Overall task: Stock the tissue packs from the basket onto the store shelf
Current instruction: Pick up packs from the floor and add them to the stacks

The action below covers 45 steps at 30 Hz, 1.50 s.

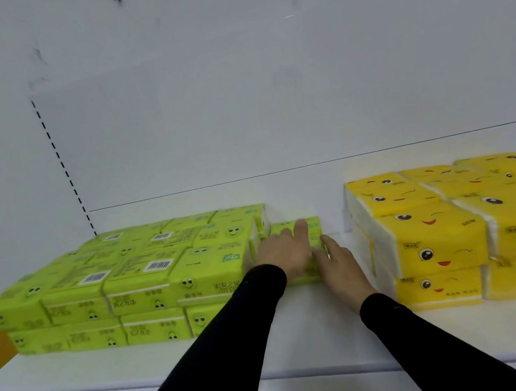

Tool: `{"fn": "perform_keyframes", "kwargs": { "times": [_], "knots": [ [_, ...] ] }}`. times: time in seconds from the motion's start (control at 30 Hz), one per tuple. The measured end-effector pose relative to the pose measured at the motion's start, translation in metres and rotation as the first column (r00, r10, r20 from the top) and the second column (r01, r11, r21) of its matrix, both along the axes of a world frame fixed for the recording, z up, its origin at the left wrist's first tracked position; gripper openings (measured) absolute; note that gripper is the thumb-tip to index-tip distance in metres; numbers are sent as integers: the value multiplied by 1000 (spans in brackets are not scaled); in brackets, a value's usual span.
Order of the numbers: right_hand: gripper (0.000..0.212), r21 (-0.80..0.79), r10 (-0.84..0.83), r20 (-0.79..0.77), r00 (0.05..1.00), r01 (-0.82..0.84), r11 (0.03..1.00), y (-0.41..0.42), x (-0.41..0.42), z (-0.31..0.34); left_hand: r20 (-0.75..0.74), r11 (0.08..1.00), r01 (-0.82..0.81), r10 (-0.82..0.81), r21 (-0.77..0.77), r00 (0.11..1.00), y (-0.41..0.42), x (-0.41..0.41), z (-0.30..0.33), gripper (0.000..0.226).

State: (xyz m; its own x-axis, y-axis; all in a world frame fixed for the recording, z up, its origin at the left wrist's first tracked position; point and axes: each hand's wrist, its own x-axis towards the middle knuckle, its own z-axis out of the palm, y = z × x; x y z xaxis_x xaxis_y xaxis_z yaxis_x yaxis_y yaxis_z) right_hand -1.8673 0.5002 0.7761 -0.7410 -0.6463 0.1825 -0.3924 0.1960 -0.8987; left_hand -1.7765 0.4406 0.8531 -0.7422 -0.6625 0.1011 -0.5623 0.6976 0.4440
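place: shop | white shelf (305,339) | stacked tissue packs (135,280)

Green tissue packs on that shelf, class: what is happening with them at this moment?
A person in black sleeves is stocking a white shelf. The left hand lies flat on a green tissue pack and the right hand presses its side, setting it beside the two-layer green stack. Yellow packs stand apart to the right. The basket is not in view.
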Motion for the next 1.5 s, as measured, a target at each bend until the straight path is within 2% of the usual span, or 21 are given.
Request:
{"fn": "perform_keyframes", "kwargs": {
  "times": [0.07,0.2,0.27,0.37,0.43,0.63,0.83,0.9,1.0,1.07,1.13,1.33,1.5],
  "knots": [
    [44,-46,-26,58,998,29,999,-1,-3,2,-98,1000,21,-20,14,995,-2,2,24,63],
    [53,-99,-20,196,980,41,994,-12,-14,5,-181,998,53,-55,-16,982,-26,19,62,53],
    [54,-111,-10,250,968,39,993,-18,-18,5,-105,1000,31,-31,-5,994,-50,29,63,59],
    [55,-131,35,324,946,8,991,-24,-22,7,183,994,-7,26,-105,983,-80,40,47,61],
    [55,-131,52,349,936,-6,991,-28,-23,8,285,990,-15,55,-141,957,-95,41,38,57],
    [56,-105,52,366,929,-14,994,-33,-23,8,273,983,-11,62,-181,960,-103,38,26,53],
    [55,-85,34,305,952,-9,996,-35,-23,7,240,980,-17,65,-197,968,-102,38,23,54],
    [58,-80,35,257,966,-14,997,-34,-22,9,213,985,-13,51,-174,976,-97,41,27,55],
    [58,-62,-41,46,998,44,997,-28,-18,14,125,993,-19,34,-118,992,-93,51,36,55],
    [56,-106,-85,-45,995,80,991,-21,-9,21,67,995,-30,36,-94,997,-88,64,44,56],
    [54,-192,-81,-70,994,66,979,-13,6,33,26,995,-24,26,-95,999,-79,82,55,57],
    [46,-404,86,-114,990,-126,906,5,76,80,-278,997,-83,79,-1,957,-39,176,72,54],
    [49,-495,346,-105,932,-351,795,11,153,90,-381,974,-210,227,88,896,-10,283,48,54]
  ]
}}
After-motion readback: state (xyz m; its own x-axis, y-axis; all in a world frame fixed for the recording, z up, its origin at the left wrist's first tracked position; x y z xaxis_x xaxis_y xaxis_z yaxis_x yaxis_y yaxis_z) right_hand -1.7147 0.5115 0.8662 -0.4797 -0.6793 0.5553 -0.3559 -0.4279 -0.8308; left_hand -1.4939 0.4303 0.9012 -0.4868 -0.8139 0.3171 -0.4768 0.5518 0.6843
